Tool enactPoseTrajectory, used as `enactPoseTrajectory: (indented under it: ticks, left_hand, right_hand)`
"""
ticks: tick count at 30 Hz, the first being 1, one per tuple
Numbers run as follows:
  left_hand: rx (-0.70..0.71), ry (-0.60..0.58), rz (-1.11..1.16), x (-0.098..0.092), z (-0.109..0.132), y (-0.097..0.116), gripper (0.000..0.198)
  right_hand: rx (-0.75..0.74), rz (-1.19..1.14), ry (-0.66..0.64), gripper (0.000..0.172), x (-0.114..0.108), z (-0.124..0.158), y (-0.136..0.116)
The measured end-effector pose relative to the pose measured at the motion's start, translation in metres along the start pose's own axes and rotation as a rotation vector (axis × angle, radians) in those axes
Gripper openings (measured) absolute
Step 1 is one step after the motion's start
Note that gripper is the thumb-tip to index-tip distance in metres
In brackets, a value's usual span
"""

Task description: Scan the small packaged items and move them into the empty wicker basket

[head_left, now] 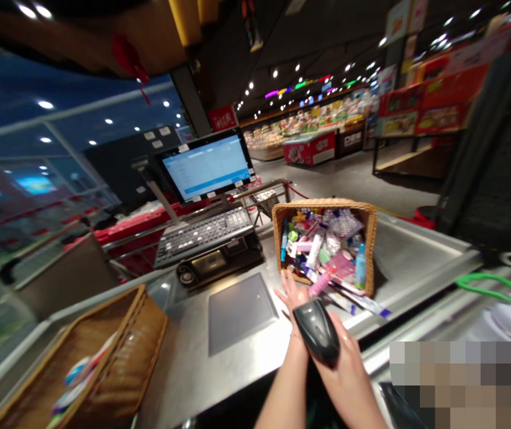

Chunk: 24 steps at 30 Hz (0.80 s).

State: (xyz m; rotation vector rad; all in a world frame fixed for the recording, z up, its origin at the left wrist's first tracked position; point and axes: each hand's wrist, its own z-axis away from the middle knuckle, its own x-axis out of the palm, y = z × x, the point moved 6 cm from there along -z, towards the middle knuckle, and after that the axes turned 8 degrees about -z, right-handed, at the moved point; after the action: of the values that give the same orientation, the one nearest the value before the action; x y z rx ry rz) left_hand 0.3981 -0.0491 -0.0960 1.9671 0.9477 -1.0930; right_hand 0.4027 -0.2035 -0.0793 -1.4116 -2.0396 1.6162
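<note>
A woven wicker basket (324,205) lies tilted on the steel checkout counter (410,250), full of small toiletries and packets. A blue bottle (360,268) and a pink tube (322,285) sit among them, and several flat packets (363,305) slide over its front rim. My left hand (293,295) is open, fingers spread, at the basket's lower edge. In my right hand (342,363) is a black handheld barcode scanner (317,330), gripped just in front of the basket. A second wicker basket (134,316) stands at lower left, with a few items inside.
Left of the hands lie a dark inset scale plate (242,313) and a black keyboard (204,235), with a lit till monitor (206,165) behind. Metal rails run behind the counter. Store shelves and freezers stand in the background. A green cable (488,283) lies at right.
</note>
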Motion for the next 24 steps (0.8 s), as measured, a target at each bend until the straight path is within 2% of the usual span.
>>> enactPoseTrajectory:
  ticks: [6, 16, 24]
  left_hand:
    - [-0.034, -0.089, -0.057, -0.015, -0.009, -0.026, 0.014]
    - [-0.067, -0.177, -0.023, -0.045, -0.012, -0.041, 0.015]
    - [-0.087, -0.110, 0.047, -0.065, -0.014, -0.060, 0.009]
  right_hand:
    - [-0.034, 0.029, -0.010, 0.048, 0.012, 0.004, -0.008]
    - [-0.053, 0.063, 0.001, 0.046, 0.022, 0.010, -0.012]
    - [-0.140, 0.115, -0.124, 0.050, 0.033, 0.009, -0.002]
